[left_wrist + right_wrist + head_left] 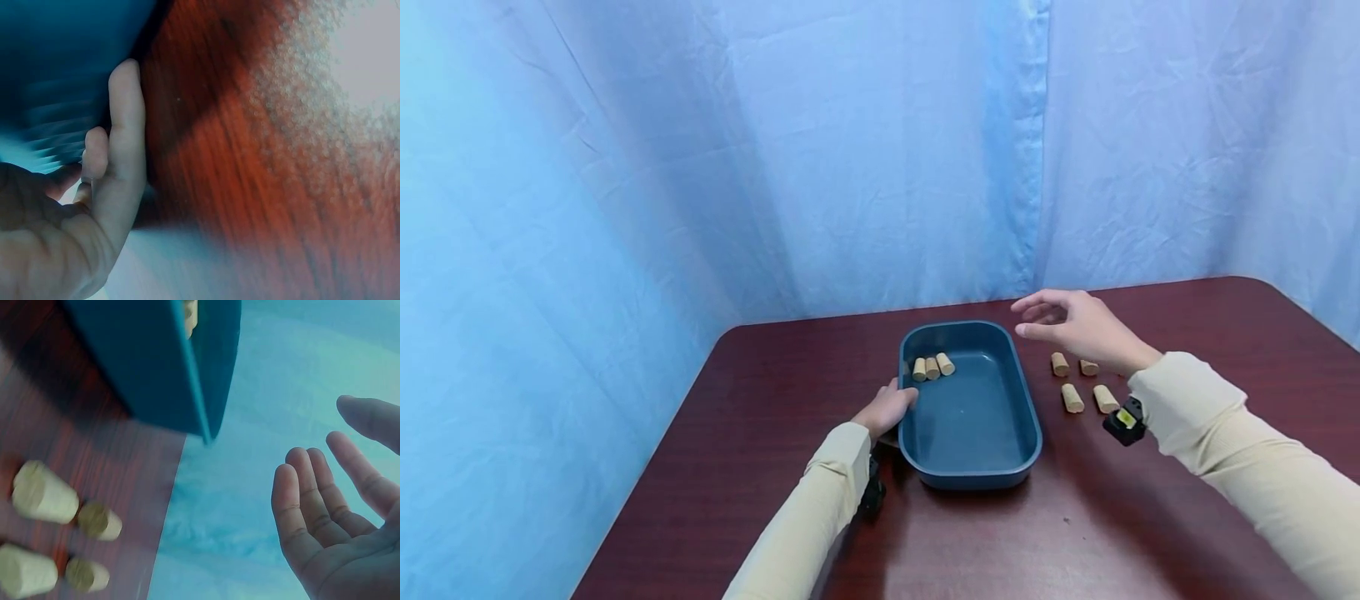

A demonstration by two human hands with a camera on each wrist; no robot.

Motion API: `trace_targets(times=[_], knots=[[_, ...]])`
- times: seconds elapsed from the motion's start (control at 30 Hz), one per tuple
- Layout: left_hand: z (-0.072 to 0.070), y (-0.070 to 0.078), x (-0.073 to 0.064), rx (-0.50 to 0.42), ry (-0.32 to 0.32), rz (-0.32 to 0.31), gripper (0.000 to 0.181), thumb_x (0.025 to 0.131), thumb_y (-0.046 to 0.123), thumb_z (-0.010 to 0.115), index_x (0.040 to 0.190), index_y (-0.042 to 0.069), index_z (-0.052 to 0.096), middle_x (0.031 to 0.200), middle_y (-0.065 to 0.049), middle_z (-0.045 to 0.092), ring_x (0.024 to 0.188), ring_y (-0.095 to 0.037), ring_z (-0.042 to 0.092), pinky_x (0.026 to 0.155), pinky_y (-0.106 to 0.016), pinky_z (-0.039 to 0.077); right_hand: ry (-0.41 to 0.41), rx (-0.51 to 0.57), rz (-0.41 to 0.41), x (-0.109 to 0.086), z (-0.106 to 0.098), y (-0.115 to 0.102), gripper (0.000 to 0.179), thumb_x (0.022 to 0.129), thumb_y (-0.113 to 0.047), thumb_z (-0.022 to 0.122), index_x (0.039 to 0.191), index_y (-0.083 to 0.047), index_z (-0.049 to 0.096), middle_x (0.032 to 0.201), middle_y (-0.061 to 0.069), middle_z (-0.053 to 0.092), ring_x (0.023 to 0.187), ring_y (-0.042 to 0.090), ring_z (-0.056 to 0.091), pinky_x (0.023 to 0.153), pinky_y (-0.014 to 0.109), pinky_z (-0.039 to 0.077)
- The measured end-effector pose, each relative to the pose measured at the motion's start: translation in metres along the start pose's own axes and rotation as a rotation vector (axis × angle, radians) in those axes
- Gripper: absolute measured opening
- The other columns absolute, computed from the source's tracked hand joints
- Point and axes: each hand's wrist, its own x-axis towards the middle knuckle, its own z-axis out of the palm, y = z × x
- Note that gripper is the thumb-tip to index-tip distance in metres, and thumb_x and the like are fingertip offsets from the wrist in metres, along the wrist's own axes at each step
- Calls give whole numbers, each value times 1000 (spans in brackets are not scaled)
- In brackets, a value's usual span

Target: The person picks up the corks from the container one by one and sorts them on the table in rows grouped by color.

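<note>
The left hand point(886, 408) is gripping the box point(976, 429) by its left side, probably stopping slips, while the loose, empty right hand point(1078, 323) is hovering near the right-side corks point(1072, 398).

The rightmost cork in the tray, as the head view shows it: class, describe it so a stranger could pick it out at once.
On the dark red table stands a blue tray. Inside, toward its far left, three corks form a row. The rightmost cork is the one, set apart by its slant beside the two straighter ones.
</note>
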Motion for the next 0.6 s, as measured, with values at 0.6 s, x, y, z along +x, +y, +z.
trace_targets(times=[0.6], knots=[[2,2,-1,-13,32,0,76,90,19,41,161,5,18,153,-19,26,114,-39,51,79,-50,58,-98,188,43,48,43,-29,41,103,-25,61,137,-3,61,133,23,60,119,42,58,98,53,50]])
